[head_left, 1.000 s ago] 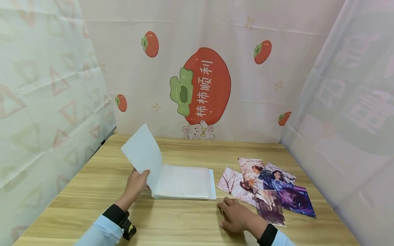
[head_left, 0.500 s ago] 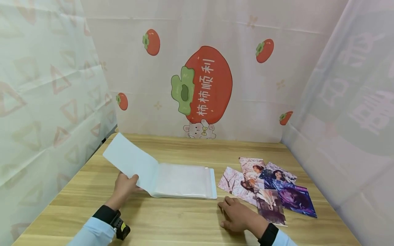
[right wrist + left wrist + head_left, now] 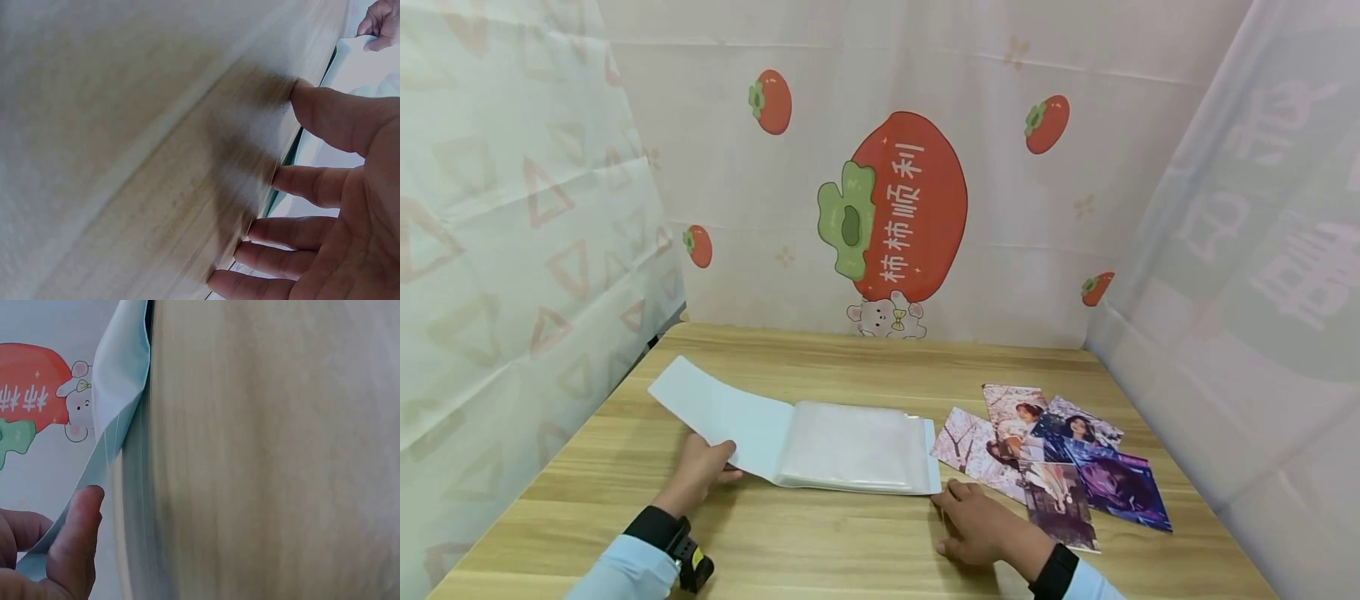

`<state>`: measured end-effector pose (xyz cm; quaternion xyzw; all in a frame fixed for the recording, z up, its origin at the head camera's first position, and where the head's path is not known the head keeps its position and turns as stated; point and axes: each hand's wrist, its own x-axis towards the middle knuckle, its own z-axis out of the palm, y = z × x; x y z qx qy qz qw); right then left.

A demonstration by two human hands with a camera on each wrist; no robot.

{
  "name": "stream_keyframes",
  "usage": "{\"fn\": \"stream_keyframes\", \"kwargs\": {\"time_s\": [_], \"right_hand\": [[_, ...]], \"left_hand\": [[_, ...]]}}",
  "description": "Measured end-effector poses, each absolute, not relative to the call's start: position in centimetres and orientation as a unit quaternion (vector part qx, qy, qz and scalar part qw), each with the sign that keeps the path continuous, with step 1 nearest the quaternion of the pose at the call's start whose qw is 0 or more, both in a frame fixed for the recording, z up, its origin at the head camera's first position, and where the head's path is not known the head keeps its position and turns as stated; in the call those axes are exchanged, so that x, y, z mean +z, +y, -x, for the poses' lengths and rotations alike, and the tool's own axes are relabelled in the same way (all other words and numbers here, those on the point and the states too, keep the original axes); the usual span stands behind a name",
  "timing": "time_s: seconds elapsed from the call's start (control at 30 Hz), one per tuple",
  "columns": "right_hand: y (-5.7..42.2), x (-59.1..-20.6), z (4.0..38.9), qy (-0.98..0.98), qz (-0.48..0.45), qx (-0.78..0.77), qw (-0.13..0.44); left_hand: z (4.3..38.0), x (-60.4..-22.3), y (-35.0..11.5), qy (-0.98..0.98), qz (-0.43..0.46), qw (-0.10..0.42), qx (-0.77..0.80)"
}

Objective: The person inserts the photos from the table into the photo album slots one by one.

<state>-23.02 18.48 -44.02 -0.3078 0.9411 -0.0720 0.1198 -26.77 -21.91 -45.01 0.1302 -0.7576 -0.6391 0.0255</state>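
Note:
A photo album with clear sleeves (image 3: 850,446) lies opened flat in the middle of the table. My left hand (image 3: 698,471) pinches the near edge of its pale blue cover (image 3: 748,425), thumb on top, and the cover's outer end tilts up off the table. The left wrist view shows thumb and fingers on either side of the bent cover (image 3: 119,381). My right hand (image 3: 977,525) rests on the table by the album's near right corner. In the right wrist view its spread fingers (image 3: 300,234) touch the wood and hold nothing.
Several photo prints (image 3: 1048,500) overlap on the table (image 3: 820,550) to the right, close beside my right hand. A white curtain with persimmon prints (image 3: 910,208) stands behind the table, and more white cloth (image 3: 535,250) hangs along both sides.
My left hand has swung the album cover left and lowered it. The album has shifted slightly right, its corner now at my right fingertips. The right hand and prints have stayed put.

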Motion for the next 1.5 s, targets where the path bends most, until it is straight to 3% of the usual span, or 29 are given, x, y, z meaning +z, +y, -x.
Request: {"fn": "stream_keyframes", "kwargs": {"time_s": [0.4, 0.6, 0.9, 1.0, 1.27, 1.5], "right_hand": [[18.6, -43.9, 23.2, 0.936, 0.326, -0.080, 0.109], [18.5, -44.0, 23.1, 0.936, 0.323, -0.084, 0.111], [18.5, -44.0, 23.1, 0.935, 0.325, -0.084, 0.111], [18.5, -43.9, 23.1, 0.936, 0.326, -0.080, 0.108], [18.4, -43.7, 23.1, 0.934, 0.329, -0.081, 0.113], [18.4, -43.9, 23.2, 0.935, 0.329, -0.078, 0.105]], "left_hand": [[26.4, -44.7, -23.7, -0.816, -0.256, 0.116, -0.505], [26.1, -44.5, -23.7, -0.800, -0.264, 0.181, -0.508], [26.2, -44.4, -23.5, -0.876, -0.203, 0.167, -0.405], [26.2, -44.1, -23.3, -0.921, -0.142, 0.134, -0.336], [25.9, -43.2, -22.0, -0.979, -0.017, -0.020, -0.204], [26.4, -43.3, -21.3, -0.973, 0.042, -0.075, -0.214]]}}
